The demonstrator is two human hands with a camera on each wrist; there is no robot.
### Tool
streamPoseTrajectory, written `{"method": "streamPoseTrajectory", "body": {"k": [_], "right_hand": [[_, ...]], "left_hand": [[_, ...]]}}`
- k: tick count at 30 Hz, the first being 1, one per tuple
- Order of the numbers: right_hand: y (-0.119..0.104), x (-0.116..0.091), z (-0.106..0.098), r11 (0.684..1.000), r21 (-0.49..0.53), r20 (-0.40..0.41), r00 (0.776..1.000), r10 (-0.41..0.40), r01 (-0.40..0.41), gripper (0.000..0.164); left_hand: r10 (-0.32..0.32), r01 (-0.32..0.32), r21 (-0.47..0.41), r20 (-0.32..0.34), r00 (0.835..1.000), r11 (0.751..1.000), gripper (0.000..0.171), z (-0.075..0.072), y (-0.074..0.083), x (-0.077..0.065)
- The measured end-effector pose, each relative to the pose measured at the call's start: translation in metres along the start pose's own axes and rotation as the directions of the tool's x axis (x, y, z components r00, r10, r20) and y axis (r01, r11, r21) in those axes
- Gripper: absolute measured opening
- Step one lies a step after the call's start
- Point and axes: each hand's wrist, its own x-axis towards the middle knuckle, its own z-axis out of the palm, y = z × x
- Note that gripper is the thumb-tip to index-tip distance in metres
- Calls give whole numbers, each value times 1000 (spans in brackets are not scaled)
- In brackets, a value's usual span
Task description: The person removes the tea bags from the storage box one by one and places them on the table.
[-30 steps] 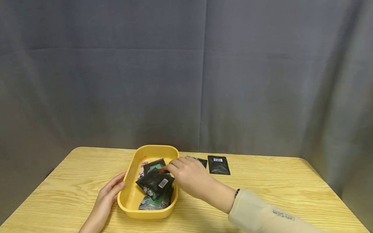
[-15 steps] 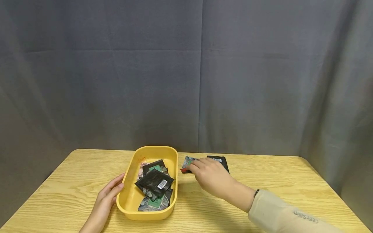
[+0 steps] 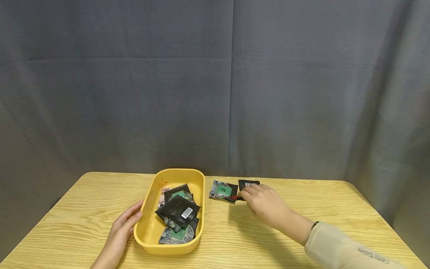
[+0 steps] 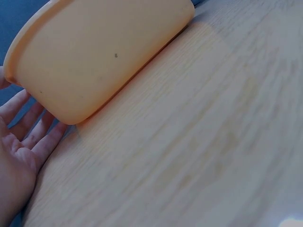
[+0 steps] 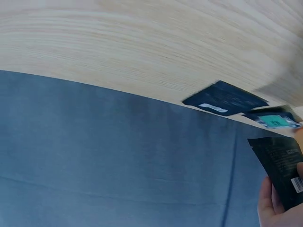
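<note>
Head view: a yellow tub [image 3: 168, 250] containing black sachets [image 3: 178, 209] is touched at about nine o'clock by the left hand [image 3: 122, 222]. At three o'clock, above the wooden table [image 3: 336, 205], a held sachet [image 3: 234, 197] is pinched by the right hand [image 3: 265, 205], little but its red edge being shown. Toward two o'clock of the tub, a green-labelled sachet [image 3: 223, 190] and a barcoded sachet [image 3: 246, 183] are laid out. Left wrist view: straight, slightly spread fingers are rested against the tub. Right wrist view: the held sachet is pinched at four o'clock.
</note>
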Motion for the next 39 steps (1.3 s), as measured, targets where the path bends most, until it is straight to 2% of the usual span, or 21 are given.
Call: {"method": "streamPoseTrajectory", "body": {"k": [8, 17, 25, 39], "right_hand": [[16, -14, 3, 999, -32, 39, 999, 32, -31, 26], [37, -25, 9, 997, -56, -8, 999, 44, -45, 22], [54, -38, 10, 995, -76, 11, 997, 72, -71, 26], [72, -58, 20, 983, -144, -3, 993, 116, -115, 23]], "left_hand": [[11, -11, -22, -10, 1000, 1000, 52, 1, 0, 1], [6, -6, -23, -10, 1000, 1000, 53, -1, 1, 1], [10, -10, -31, -1, 1000, 999, 52, 0, 1, 1], [33, -33, -42, -3, 999, 999, 51, 1, 0, 0]]}}
